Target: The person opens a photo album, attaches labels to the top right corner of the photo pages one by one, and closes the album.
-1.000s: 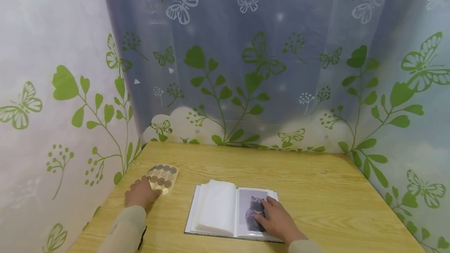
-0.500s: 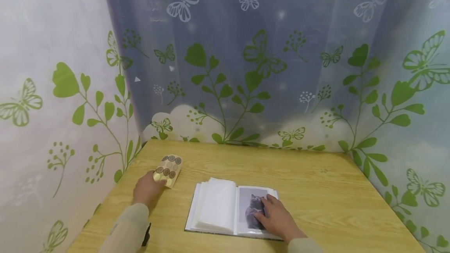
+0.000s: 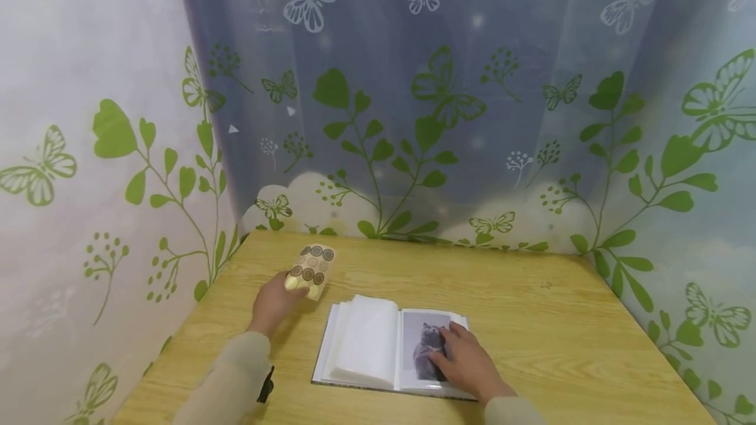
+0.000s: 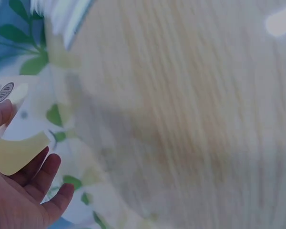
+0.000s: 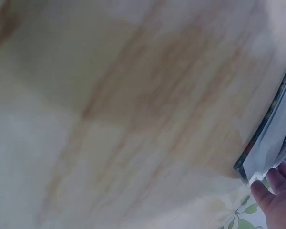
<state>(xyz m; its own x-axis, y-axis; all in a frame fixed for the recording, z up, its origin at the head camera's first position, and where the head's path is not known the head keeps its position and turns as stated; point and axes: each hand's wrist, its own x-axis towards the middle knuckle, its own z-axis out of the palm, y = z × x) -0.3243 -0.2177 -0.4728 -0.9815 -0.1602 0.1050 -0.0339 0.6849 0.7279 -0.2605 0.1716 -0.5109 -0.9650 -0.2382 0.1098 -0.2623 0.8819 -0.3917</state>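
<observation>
My left hand (image 3: 274,305) pinches a sheet of round stickers (image 3: 314,269) by its near end. Rows of dark and pale yellow circles show on the sheet. In the left wrist view, the thumb lies on one side of the sticker sheet (image 4: 21,153) and the other fingers are behind it. An open photo album (image 3: 365,346) lies on the table, right of the left hand. Its right page bears a photo of a grey cat (image 3: 426,349); a blank white page is on the left. My right hand (image 3: 471,361) rests with relaxed fingers on the right page, partly covering the photo.
The album lies on a wood-grain table (image 3: 561,333). Curtains (image 3: 378,149) printed with green leaves and butterflies enclose the table at the back and both sides. A dark strap or band (image 3: 266,387) shows beside the left sleeve.
My left hand has lifted the sticker sheet from the table's left side and carried it right and away from me, toward the album. The right hand has stayed on the page.
</observation>
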